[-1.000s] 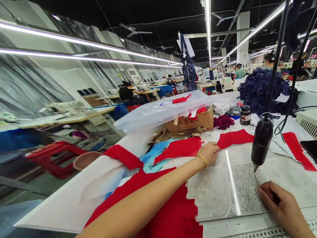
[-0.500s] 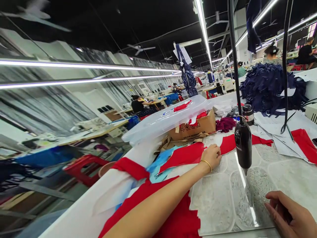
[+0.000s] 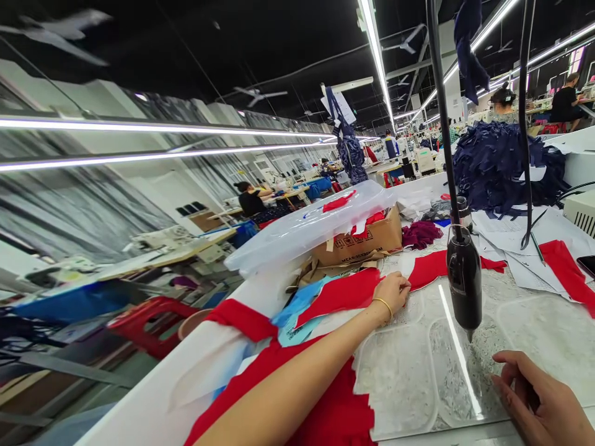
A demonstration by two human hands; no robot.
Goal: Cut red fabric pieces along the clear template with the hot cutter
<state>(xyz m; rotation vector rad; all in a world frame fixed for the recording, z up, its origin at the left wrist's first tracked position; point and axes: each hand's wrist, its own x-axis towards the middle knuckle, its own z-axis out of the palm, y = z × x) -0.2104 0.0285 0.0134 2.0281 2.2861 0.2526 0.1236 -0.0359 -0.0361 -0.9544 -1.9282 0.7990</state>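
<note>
My left hand (image 3: pixel 393 293) reaches across the table with its fingers curled and pinched at the left end of a red fabric piece (image 3: pixel 428 270). Another red fabric piece (image 3: pixel 346 291) lies just left of that hand, over light blue printed sheets (image 3: pixel 297 322). Low at the right, my right hand (image 3: pixel 542 396) has thumb and forefinger apart, with nothing visible between them. Between the hands a black pointed tool (image 3: pixel 465 282) hangs from a cable over a clear panel with rounded outlines (image 3: pixel 400 371). Under my left forearm spreads a larger red cloth (image 3: pixel 334 402).
A cardboard box (image 3: pixel 356 244) under a clear plastic bag (image 3: pixel 307 226) stands at the back. Dark blue fabric strips (image 3: pixel 506 164) are heaped at the back right, near papers (image 3: pixel 515 266) and a phone (image 3: pixel 588 265). A red stool (image 3: pixel 153 322) is left of the table.
The hanging black tool has swung slightly right and towards me. The view has shifted a little; both hands keep nearly the same pose and place.
</note>
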